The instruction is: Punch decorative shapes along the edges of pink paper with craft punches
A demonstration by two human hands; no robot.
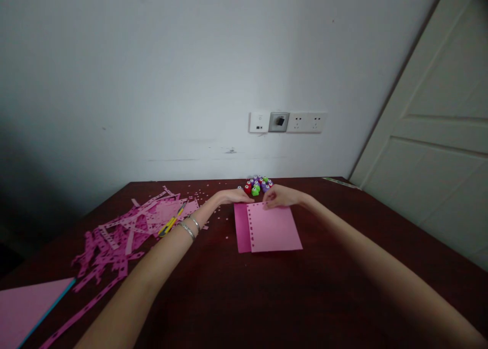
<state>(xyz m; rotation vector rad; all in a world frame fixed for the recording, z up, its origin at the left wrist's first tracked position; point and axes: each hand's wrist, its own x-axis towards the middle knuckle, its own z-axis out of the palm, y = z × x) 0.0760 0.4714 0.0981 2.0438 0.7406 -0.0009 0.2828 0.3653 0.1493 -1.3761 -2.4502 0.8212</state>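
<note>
Near the middle of the table, a light pink paper sheet (272, 232) has a row of punched holes down its left side. A darker pink sheet (242, 229) shows from under it on the left. My left hand (237, 195), with bracelets on its wrist, is at the top left edge of the papers, its thumb along the edge and other fingers mostly hidden. Bent fingers of my right hand (282, 195) pinch the top edge of the light pink sheet. Just behind the hands sit several small red, green and purple pieces (256, 186) with eye-like white spots.
Punched pink paper strips (129, 227) lie heaped at left, with a yellow-handled cutting tool (171, 223) on them. Tiny paper dots are scattered beside the heap. A pink sheet with a blue edge (32, 308) lies front left. Wall sockets (305, 122) are behind the table (244, 308).
</note>
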